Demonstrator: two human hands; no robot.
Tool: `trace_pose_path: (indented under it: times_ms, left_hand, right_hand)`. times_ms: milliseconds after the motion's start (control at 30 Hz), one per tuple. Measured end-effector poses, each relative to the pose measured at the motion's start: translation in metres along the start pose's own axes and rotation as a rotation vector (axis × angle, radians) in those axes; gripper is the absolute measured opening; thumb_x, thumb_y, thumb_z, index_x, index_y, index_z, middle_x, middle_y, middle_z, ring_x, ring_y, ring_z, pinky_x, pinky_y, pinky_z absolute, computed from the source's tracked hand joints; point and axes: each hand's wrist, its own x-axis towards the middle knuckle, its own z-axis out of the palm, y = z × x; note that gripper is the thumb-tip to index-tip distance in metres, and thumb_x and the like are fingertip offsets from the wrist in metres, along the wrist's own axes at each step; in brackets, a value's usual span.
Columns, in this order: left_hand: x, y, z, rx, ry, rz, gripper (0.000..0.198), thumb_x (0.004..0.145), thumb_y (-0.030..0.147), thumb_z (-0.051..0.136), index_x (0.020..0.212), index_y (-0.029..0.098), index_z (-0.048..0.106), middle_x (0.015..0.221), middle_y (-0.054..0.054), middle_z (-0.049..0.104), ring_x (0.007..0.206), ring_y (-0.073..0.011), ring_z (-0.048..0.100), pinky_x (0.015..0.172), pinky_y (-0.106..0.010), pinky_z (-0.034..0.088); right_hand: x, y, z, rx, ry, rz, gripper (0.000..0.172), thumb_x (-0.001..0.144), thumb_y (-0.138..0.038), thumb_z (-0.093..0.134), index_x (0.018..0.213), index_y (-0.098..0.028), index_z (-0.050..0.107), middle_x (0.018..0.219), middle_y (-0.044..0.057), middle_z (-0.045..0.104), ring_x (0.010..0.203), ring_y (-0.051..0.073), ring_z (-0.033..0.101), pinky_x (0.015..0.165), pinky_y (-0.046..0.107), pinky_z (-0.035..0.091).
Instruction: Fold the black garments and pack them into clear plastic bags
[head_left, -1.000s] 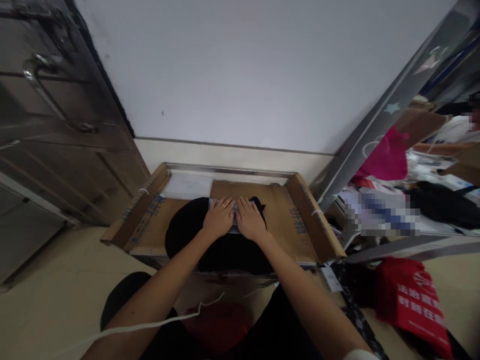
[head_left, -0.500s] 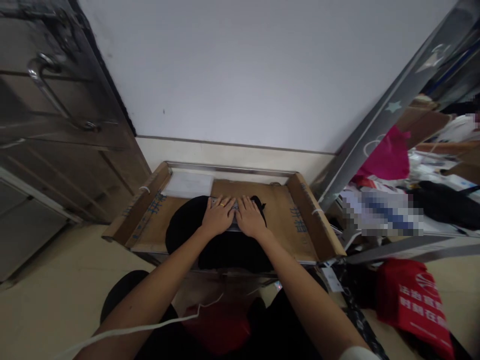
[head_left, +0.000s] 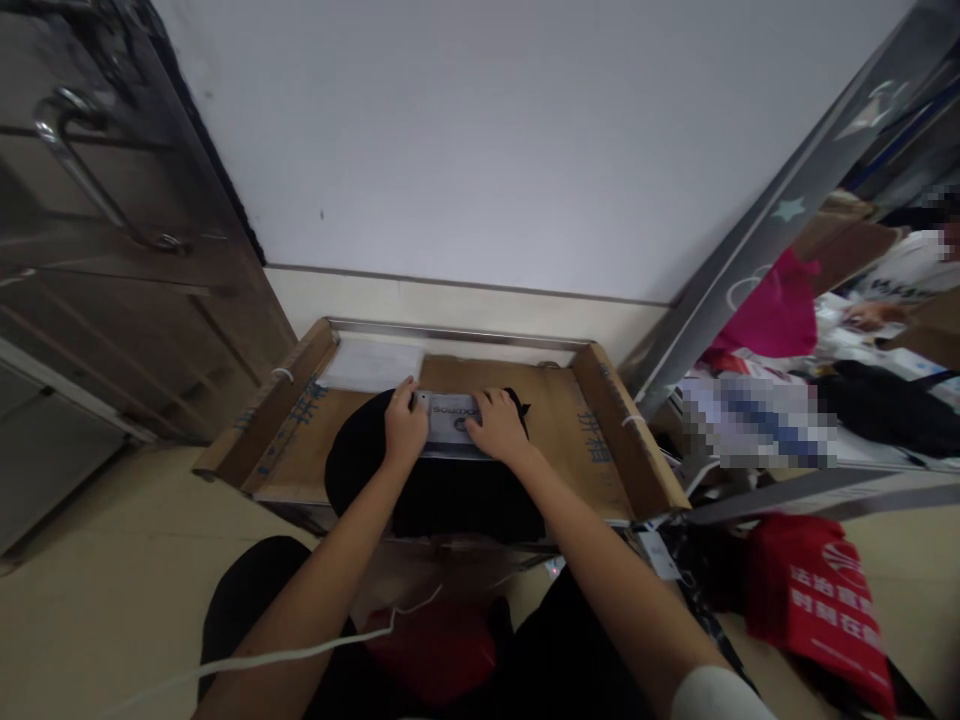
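A flat, shiny rectangular packet (head_left: 448,420) with a grey-white face and dark upside-down lettering lies on bundled black cloth (head_left: 469,505). My left hand (head_left: 406,425) grips the packet's left edge, its fingers bent around that side. Over the right end, my right hand (head_left: 499,425) rests with fingers apart, the thumb on the printed face and the fingertips near the upper corner. The black cloth lies on a flattened cardboard sheet (head_left: 559,400), overhanging its near edge. What is under the packet is hidden.
Cardboard side walls (head_left: 630,430) flank the surface. A white sheet (head_left: 371,365) lies at the back left, before a white wall (head_left: 465,150). A white cord (head_left: 300,655) crosses below. At right are a cluttered table, a person's hand (head_left: 874,315) and a red bag (head_left: 817,605).
Both hands lay flat over the middle of the packet. They have since moved apart, the left to its left edge and the right slightly rightward, uncovering the printed face.
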Motion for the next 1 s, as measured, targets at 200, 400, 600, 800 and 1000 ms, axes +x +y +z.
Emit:
trace_pose_path:
  times_ms: [200, 400, 600, 800, 1000]
  left_hand:
    - [0.006, 0.000, -0.008, -0.416, 0.208, -0.236, 0.027, 0.077, 0.006, 0.053, 0.096, 0.017, 0.068, 0.099, -0.009, 0.075, 0.101, -0.0203, 0.071, 0.107, -0.044, 0.050]
    - [0.006, 0.003, -0.007, -0.484, 0.248, -0.238, 0.022, 0.075, 0.006, 0.054, 0.090, 0.016, 0.068, 0.093, -0.008, 0.075, 0.097, -0.0190, 0.072, 0.105, -0.043, 0.051]
    - [0.007, 0.000, -0.007, -0.507, 0.264, -0.224, 0.022, 0.075, 0.006, 0.053, 0.088, 0.016, 0.068, 0.091, -0.007, 0.074, 0.093, -0.0185, 0.072, 0.103, -0.043, 0.052]
    - [0.007, 0.002, -0.007, -0.474, 0.251, -0.222, 0.025, 0.073, 0.006, 0.050, 0.086, 0.016, 0.068, 0.090, -0.007, 0.074, 0.092, -0.0186, 0.072, 0.102, -0.043, 0.053]
    - [0.006, -0.001, -0.006, -0.438, 0.246, -0.176, 0.022, 0.073, 0.008, 0.050, 0.085, 0.017, 0.066, 0.089, -0.005, 0.072, 0.091, -0.0173, 0.071, 0.100, -0.040, 0.054]
  right_hand:
    - [0.041, 0.001, -0.010, -0.027, -0.107, -0.130, 0.040, 0.092, -0.039, 0.057, 0.118, -0.011, 0.068, 0.119, 0.018, 0.063, 0.118, 0.030, 0.052, 0.107, 0.042, 0.036]
    - [0.062, -0.004, -0.014, 0.041, -0.253, -0.127, 0.032, 0.092, -0.039, 0.058, 0.109, -0.016, 0.071, 0.113, 0.014, 0.072, 0.104, 0.027, 0.063, 0.090, 0.034, 0.045]
    - [0.062, -0.006, -0.023, 0.081, -0.265, -0.085, 0.022, 0.091, -0.032, 0.058, 0.098, -0.018, 0.072, 0.106, 0.011, 0.074, 0.097, 0.024, 0.066, 0.082, 0.031, 0.044]
    - [0.051, -0.005, -0.032, 0.139, -0.232, -0.005, 0.020, 0.092, -0.033, 0.056, 0.099, -0.018, 0.068, 0.103, 0.010, 0.074, 0.092, 0.023, 0.066, 0.076, 0.029, 0.044]
    - [0.041, 0.001, -0.029, 0.304, -0.329, -0.058, 0.030, 0.090, -0.035, 0.064, 0.115, -0.020, 0.065, 0.115, 0.008, 0.074, 0.099, 0.023, 0.068, 0.082, 0.030, 0.049]
